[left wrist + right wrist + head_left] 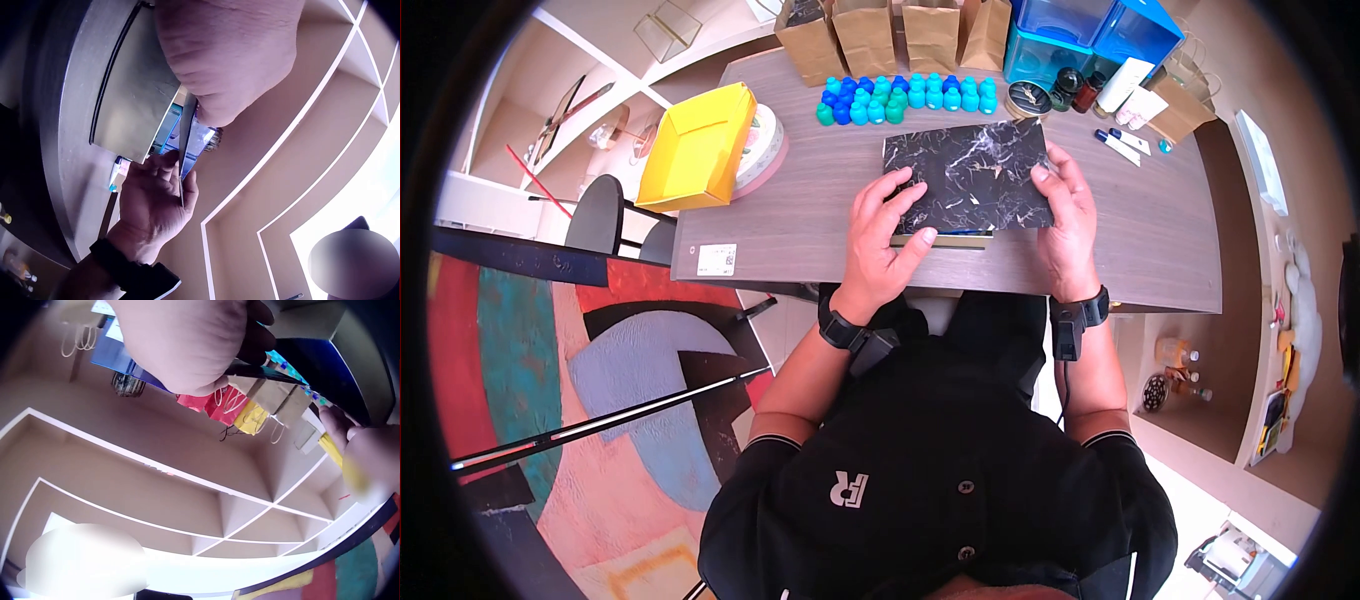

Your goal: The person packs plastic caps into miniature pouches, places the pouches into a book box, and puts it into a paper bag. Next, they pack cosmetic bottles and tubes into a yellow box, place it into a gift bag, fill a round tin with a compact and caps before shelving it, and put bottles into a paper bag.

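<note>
Both hands hold a black, white-veined panel [970, 175] level above the desk's near edge. My left hand [880, 245] has fingertips on its left part and the thumb at the near edge. At the right edge, my right hand [1068, 215] grips it with the thumb on top and fingers behind. An olive-gold piece [965, 241] shows beneath the near edge. In the left wrist view the panel [185, 137] appears edge-on beside a broad gold-grey surface [134, 94], with the right hand [153, 200] on it. The right wrist view shows its dark glossy underside [319, 369].
Several blue and teal small bottles [900, 98] stand behind the panel, before paper bags [865, 40] and blue bins [1055, 60]. A yellow tray [695, 150] is at the left. Dark jars [1088, 92], a round tin [1029, 98] and white tubes [1122, 85] stand back right.
</note>
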The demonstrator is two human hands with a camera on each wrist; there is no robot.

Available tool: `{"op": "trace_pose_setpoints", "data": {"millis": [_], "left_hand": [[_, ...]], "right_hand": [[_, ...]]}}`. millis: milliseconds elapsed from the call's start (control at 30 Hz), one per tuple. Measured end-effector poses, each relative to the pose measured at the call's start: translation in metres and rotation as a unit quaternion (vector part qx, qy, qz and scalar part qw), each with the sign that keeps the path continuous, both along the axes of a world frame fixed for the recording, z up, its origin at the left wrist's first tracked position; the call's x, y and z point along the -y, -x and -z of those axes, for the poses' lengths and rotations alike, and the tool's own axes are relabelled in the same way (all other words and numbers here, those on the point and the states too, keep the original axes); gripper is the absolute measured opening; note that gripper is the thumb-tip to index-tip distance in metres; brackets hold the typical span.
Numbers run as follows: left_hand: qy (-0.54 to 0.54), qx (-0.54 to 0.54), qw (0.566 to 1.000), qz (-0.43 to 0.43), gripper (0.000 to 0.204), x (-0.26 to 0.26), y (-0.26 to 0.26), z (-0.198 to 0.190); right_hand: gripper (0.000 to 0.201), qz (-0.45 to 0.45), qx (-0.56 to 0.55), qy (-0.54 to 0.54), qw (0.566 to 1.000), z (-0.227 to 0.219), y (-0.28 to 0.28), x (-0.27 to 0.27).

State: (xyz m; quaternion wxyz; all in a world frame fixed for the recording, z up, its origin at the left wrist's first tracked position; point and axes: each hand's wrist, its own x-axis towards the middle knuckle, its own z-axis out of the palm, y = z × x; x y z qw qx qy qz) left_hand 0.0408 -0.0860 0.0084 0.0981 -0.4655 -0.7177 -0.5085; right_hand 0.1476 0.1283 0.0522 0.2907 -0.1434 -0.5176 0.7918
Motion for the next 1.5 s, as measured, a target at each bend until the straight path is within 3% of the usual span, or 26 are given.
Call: {"op": "trace_pose_setpoints", "data": {"millis": [33,100,233,333,433,500,633,700,767,867,900,967,1000,1133,1200,1300,1500], "left_hand": [[0.0,0.002,1.0,-0.001,0.051,0.001,0.0,0.004],[-0.013,0.008,1.0,-0.016,0.053,0.001,0.0,0.007],[-0.001,-0.003,1.0,-0.025,0.052,0.002,0.0,0.011],[0.003,0.046,0.999,-0.014,0.05,0.002,0.001,0.013],[-0.022,0.068,0.997,-0.005,0.053,0.002,0.004,0.016],[-0.019,0.069,0.997,-0.004,0.051,0.004,0.006,0.016],[-0.032,0.078,0.996,-0.013,0.049,0.003,0.004,0.014],[-0.041,0.109,0.993,-0.035,0.049,0.004,0.003,0.013],[-0.034,0.116,0.992,-0.044,0.049,0.005,0.005,0.013],[-0.054,0.149,0.986,-0.047,0.049,0.007,0.004,0.016],[-0.063,0.164,0.983,-0.044,0.049,0.007,0.005,0.016],[-0.079,0.174,0.981,-0.036,0.049,0.008,0.006,0.016],[-0.089,0.188,0.978,-0.024,0.048,0.008,0.007,0.017],[-0.098,0.162,0.982,-0.015,0.048,0.01,0.01,0.024],[-0.159,0.25,0.954,0.037,0.047,0.011,0.008,0.026],[-0.203,0.28,0.936,0.058,0.048,0.011,0.006,0.025],[-0.182,0.248,0.948,0.078,0.051,0.021,0.008,0.023]], "right_hand": [[0.045,-0.001,0.002,0.0,1.0,0.005,-0.001,-0.003],[0.052,0.021,0.018,-0.114,0.993,0.019,-0.006,-0.012],[0.051,0.009,0.061,-0.133,0.989,0.036,-0.014,-0.018],[0.04,-0.001,0.109,-0.192,0.975,0.042,-0.021,-0.025],[0.029,0.031,0.196,-0.286,0.938,0.041,-0.023,-0.024],[0.025,0.134,0.237,-0.451,0.85,0.031,-0.023,-0.015],[0.028,0.11,0.248,-0.466,0.842,0.029,-0.016,-0.001],[0.034,0.072,0.248,-0.54,0.801,0.027,-0.007,0.008],[0.037,0.053,0.251,-0.557,0.79,0.024,-0.002,0.02],[0.028,0.058,0.195,-0.47,0.859,0.03,0.001,0.024],[0.028,0.058,0.188,-0.476,0.857,0.029,0.001,0.025],[0.019,0.003,0.164,-0.262,0.951,0.028,0.001,0.025],[0.018,-0.02,0.161,-0.223,0.961,0.025,0.001,0.023],[0.027,-0.033,0.198,-0.226,0.953,0.01,0.008,0.016],[0.044,-0.066,0.204,-0.117,0.97,-0.01,0.012,0.019],[0.06,-0.104,0.255,-0.167,0.947,-0.03,0.021,0.021],[0.061,-0.116,0.215,-0.238,0.94,-0.056,0.047,0.019]]}}
